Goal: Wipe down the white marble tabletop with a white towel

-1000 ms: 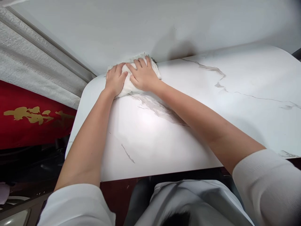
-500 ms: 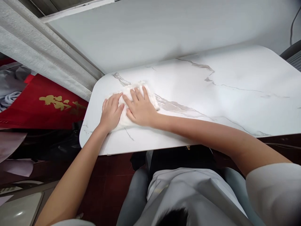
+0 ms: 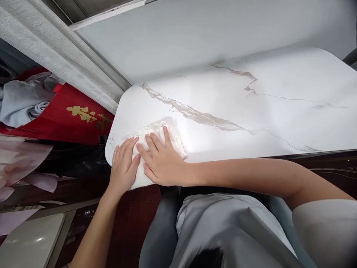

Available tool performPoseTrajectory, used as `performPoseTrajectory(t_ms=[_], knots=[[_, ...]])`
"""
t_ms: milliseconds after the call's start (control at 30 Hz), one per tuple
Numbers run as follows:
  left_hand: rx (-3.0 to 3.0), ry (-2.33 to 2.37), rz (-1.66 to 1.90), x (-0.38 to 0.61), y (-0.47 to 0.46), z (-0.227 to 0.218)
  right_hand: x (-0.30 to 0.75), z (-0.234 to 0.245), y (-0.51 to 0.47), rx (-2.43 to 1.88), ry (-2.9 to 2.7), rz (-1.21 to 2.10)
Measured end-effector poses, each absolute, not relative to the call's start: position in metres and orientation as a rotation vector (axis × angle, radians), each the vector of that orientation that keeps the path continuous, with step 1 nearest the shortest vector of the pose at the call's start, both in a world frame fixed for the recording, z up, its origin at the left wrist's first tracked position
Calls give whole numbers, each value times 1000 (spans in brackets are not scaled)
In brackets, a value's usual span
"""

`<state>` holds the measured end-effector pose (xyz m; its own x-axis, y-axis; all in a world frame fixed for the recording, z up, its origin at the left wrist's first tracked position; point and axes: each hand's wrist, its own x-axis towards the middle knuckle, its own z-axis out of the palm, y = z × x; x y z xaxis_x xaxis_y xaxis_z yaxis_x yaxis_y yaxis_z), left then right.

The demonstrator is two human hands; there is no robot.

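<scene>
A white fluffy cloth lies on the near left corner of a white marble-look table, its lower end hanging over the near edge. My left hand presses flat on the cloth's left part, fingers stretched out and together. My right hand lies flat on the cloth just beside it, fingers spread, with the forearm running along the table's near edge. The two hands touch side by side.
A white wall stands behind the table. A grey curtain hangs at the left. A red cloth with gold marks and grey fabric lie left of the table. My grey-clothed lap is below.
Both hands have slid the cloth from the table's far left corner by the wall toward me, down to the near left edge.
</scene>
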<state>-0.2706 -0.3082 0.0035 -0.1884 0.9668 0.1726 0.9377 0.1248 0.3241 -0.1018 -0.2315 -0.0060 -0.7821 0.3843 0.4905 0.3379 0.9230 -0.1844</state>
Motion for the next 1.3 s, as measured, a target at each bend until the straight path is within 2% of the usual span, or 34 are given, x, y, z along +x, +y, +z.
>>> performPoseTrajectory(t_ms=[400, 800, 1067, 1300], knots=[[1780, 2356, 549, -336, -278, 11, -167, -2, -212, -573, -2603, 179], [1731, 2314, 674, -384, -175, 11, -219, 0, -113, -723, -2645, 166], [1712, 2282, 753, -404, -117, 7, -255, -16, -52, -718, -2484, 146], [1658, 2398, 643, -404, -74, 10, -281, -34, 5, -646, -2255, 127]])
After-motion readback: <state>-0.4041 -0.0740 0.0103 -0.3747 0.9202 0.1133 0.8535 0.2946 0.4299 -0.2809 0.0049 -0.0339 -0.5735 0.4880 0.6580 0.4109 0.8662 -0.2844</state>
